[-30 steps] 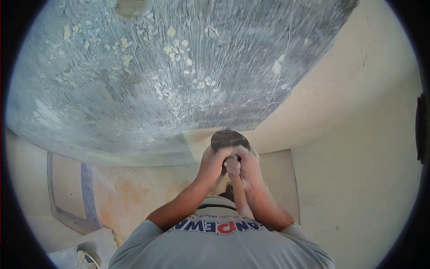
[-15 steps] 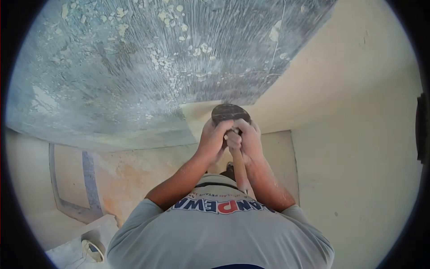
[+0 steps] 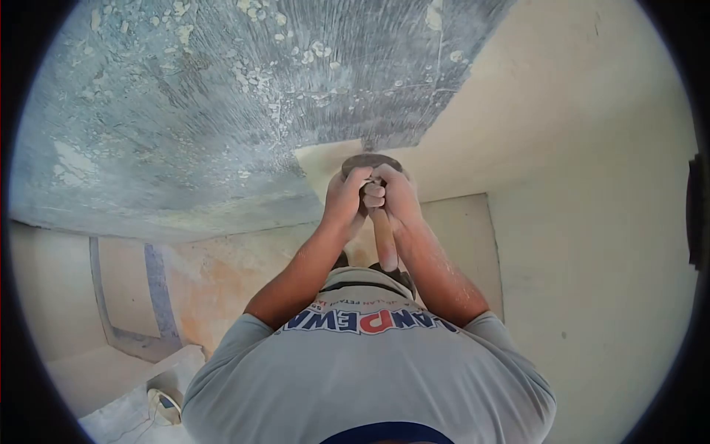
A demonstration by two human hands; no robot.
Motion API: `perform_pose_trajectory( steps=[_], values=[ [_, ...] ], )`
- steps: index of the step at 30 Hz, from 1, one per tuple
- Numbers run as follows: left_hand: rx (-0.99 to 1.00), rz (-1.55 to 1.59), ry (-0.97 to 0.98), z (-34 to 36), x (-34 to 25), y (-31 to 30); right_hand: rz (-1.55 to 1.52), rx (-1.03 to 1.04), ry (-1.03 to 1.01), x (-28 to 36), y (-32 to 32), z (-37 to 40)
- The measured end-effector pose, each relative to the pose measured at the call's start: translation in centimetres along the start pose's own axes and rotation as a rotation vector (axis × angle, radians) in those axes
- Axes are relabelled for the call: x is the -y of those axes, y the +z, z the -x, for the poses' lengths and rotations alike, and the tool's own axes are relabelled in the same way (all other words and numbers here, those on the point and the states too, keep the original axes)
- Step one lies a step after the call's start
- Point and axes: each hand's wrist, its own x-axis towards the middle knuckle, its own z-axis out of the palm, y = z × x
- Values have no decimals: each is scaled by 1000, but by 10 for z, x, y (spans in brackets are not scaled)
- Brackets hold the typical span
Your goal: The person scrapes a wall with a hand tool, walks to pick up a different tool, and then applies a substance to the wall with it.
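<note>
Both hands are wrapped round one tool (image 3: 384, 240) with a pale wooden handle and a dark, rounded head, just below the rough grey wall surface (image 3: 222, 96). My left hand (image 3: 345, 198) grips it from the left, my right hand (image 3: 399, 194) from the right, their fingers meeting in the middle. The handle points back toward my shirt. The tool's head touches or nearly touches the wall by a smooth cream patch (image 3: 325, 159); the exact contact is hidden. Pale dust covers the fingers and the right forearm.
A smooth cream wall surface (image 3: 562, 111) spreads to the right of the grey area. Below lies a floor with orange-brown stains (image 3: 211, 285). At the lower left a round pale object (image 3: 164, 407) rests on a whitish ledge or sheet. A dark object (image 3: 695, 213) shows at the far right edge.
Both hands and the tool have moved up and slightly left in view. More of the cream patch shows above the tool's head. The view has shifted a little.
</note>
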Motion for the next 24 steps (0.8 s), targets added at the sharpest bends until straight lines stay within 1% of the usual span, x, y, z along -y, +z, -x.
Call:
perform_pose_trajectory(
  steps=[2,3,4,5,6,7,8,10,12,13,14,15,16,17,18,20,21,22,24],
  values=[
    [-46,20,55,2,2,4,56,9,-34,0,-6,8],
    [-12,9,88,15,-6,12,95,35,-80,6,9,28],
    [-34,21,76,24,-9,19,131,47,-108,10,19,47],
    [-13,10,97,30,-12,24,113,113,-129,14,25,57],
    [21,-8,128,28,-16,26,111,114,-123,12,23,47],
    [26,-20,82,17,-12,12,100,64,-114,8,17,33],
    [28,-24,83,12,-6,3,90,16,-109,4,13,23],
    [5,35,44,7,-8,3,97,26,-113,5,14,22],
    [-14,40,65,17,-6,11,50,62,-100,7,13,34],
    [-12,-3,98,24,-9,18,133,71,-115,13,22,48],
    [-7,-49,129,29,-15,25,129,72,-116,13,22,45],
    [24,-38,102,34,-22,31,120,60,-122,11,21,43],
    [15,-30,71,20,-17,17,111,45,-129,9,20,41],
    [8,-19,40,3,-7,-1,102,-10,-101,3,11,23],
    [-51,10,27,-5,1,-7,101,-10,-108,-2,3,17],
    [-29,-2,53,2,0,0,37,-22,-95,-5,-3,8],
    [-22,-10,76,7,-1,4,86,69,-82,2,0,21],
    [-43,-37,136,14,-3,11,87,65,-76,6,10,33],
    [-37,-47,125,20,-8,15,128,78,-155,8,24,52]
  ],
)
